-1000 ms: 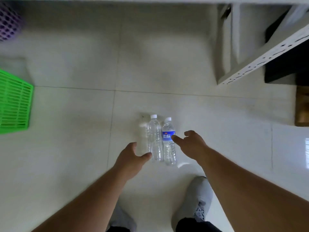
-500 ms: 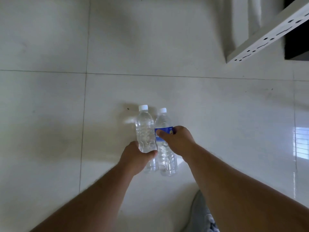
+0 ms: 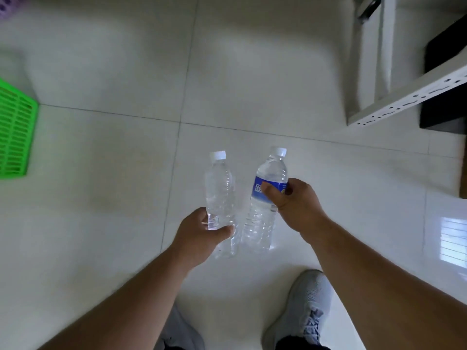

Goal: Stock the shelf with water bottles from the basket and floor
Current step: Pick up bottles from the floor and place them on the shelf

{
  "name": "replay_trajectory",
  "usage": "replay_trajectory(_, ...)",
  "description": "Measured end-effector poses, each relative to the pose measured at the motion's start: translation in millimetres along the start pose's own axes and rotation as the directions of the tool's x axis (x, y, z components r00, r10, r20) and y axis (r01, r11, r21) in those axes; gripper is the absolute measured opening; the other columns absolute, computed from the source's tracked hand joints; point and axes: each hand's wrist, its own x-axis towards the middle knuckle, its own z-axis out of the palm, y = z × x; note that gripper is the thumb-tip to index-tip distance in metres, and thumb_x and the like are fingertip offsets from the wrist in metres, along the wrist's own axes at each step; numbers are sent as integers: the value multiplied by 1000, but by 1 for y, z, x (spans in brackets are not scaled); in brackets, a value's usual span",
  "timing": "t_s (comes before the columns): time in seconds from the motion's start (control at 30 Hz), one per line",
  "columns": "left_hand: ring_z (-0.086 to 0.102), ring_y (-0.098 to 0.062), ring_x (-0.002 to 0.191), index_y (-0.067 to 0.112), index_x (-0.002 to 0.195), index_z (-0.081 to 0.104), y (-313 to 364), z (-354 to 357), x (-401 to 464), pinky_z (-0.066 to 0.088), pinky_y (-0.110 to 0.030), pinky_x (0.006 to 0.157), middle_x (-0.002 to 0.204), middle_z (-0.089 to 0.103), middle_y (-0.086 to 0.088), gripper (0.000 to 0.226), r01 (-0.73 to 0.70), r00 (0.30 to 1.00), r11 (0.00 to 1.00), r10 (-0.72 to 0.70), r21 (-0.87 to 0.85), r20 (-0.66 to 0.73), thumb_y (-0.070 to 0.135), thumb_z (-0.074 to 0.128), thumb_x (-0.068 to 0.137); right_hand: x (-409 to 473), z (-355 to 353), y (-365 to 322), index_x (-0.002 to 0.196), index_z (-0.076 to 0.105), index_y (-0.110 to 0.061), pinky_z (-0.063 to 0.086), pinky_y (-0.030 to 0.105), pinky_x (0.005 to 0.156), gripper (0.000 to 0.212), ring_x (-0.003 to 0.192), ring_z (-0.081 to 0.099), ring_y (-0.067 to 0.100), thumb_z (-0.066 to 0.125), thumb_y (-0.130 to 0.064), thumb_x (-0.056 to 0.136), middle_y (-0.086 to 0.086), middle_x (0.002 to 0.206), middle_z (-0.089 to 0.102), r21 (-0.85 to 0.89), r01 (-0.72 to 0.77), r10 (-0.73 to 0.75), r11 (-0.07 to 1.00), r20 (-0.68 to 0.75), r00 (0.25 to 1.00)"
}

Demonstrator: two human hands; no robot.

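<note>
My left hand grips the lower half of a clear unlabelled water bottle with a white cap. My right hand grips a second water bottle at its blue label, thumb across the front. Both bottles are held above the white tiled floor, a little apart, caps pointing away from me; the blue-label one leans to the right. The white metal shelf with its perforated edge is at the upper right. A green basket sits at the left edge, only partly in view.
Pale glossy floor tiles fill most of the view. My grey shoes are at the bottom. A dark object lies under the shelf at the right. A purple item shows at the top left corner.
Both hands closed around the two bottles standing on the floor and lifted them. The bottles now sit apart in the air, and the view has pulled back, bringing the green basket back in.
</note>
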Motion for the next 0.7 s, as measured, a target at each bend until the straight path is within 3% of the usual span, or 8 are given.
replay_trajectory(0.1, 68, -10, 93, 25, 98, 67, 37, -50, -64, 54, -30, 82, 96, 73, 12, 36, -57, 998, 995, 55, -78, -23, 38, 84, 69, -51, -27, -80, 88, 68, -14, 47, 32, 63, 28, 69, 61, 24, 73, -41, 83, 9, 81, 69, -32, 105, -104, 994, 51, 993)
replay_trajectory(0.2, 68, -6, 93, 29, 98, 68, 84, -109, -138, 54, -28, 85, 96, 73, 14, 34, -129, 990, 984, 122, -126, -66, 36, 85, 69, -114, -57, -172, 100, 67, -20, 53, 31, 72, 25, 78, 67, 16, 75, -38, 83, -3, 86, 72, -59, 246, -239, 968, 99, 966)
replay_trajectory(0.3, 68, 1, 88, 30, 100, 68, 134, -175, -221, 51, -18, 77, 93, 74, 16, 33, -218, 971, 964, 200, -150, -128, 29, 84, 72, -190, -89, -267, 103, 64, -22, 51, 25, 68, 29, 74, 63, 11, 77, -36, 81, -6, 88, 70, -79, 353, -345, 932, 101, 933)
replay_trajectory(0.47, 66, 8, 79, 29, 98, 68, 203, -279, -368, 46, -4, 65, 89, 74, 15, 29, -369, 913, 917, 327, -150, -243, 24, 83, 74, -323, -131, -403, 100, 67, -25, 54, 36, 74, 29, 76, 65, 17, 79, -40, 78, -5, 86, 72, -97, 480, -475, 872, 71, 877)
replay_trajectory(0.63, 67, 6, 82, 28, 101, 68, 235, -353, -498, 48, -9, 71, 92, 74, 16, 31, -483, 850, 865, 425, -137, -311, 21, 82, 75, -449, -162, -503, 104, 70, -26, 50, 17, 69, 24, 79, 68, 4, 75, -40, 85, -10, 90, 74, -57, 644, -639, 763, 86, 764)
replay_trajectory(0.7, 67, 7, 82, 27, 102, 68, 240, -372, -540, 45, -5, 68, 92, 74, 17, 32, -517, 822, 847, 450, -125, -348, 18, 82, 75, -489, -171, -532, 109, 69, -29, 47, 12, 68, 27, 82, 67, -1, 74, -41, 86, -12, 94, 74, -51, 696, -691, 716, 93, 717)
